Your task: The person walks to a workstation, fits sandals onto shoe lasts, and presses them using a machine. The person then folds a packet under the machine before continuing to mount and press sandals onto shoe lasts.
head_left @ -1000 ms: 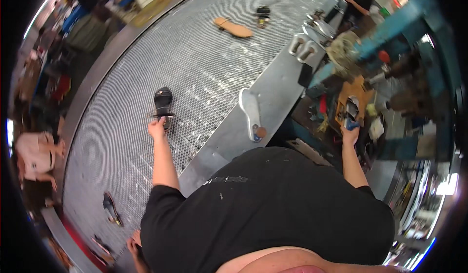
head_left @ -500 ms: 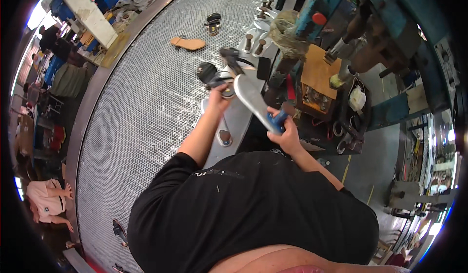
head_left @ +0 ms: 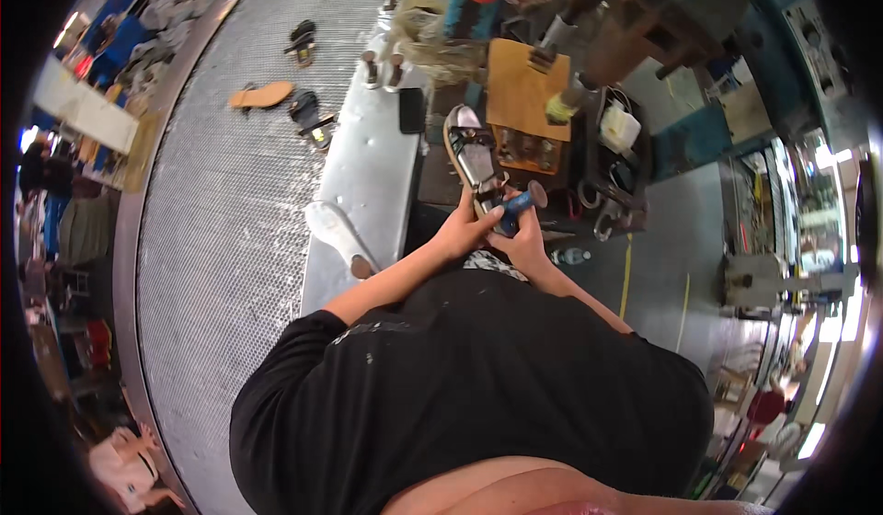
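In front of my chest a dark strappy sandal (head_left: 475,154) lies over a foot-shaped shoe last, toe pointing away from me. The last is mostly hidden beneath it; its blue post with a brown cap (head_left: 522,204) sticks out to the right at the heel end. My left hand (head_left: 466,232) is closed on the sandal's heel end, thumb on top. Wrapped round the last near the post is my right hand (head_left: 524,246), its fingers partly hidden. Another pale shoe last (head_left: 337,230) rests on the metal ledge (head_left: 354,175) to the left.
A perforated conveyor bed (head_left: 221,230) carries a tan-soled sandal (head_left: 262,96) and black sandals (head_left: 309,118). A phone (head_left: 412,110) lies on the ledge. Ahead right stand a machine (head_left: 635,18) and a brown board (head_left: 526,87). Another person (head_left: 124,464) is at the far lower left.
My hands have come together, and the sandal from my left hand now lies over the last in my right. The view has shifted right; one black sandal remains on the conveyor edge.
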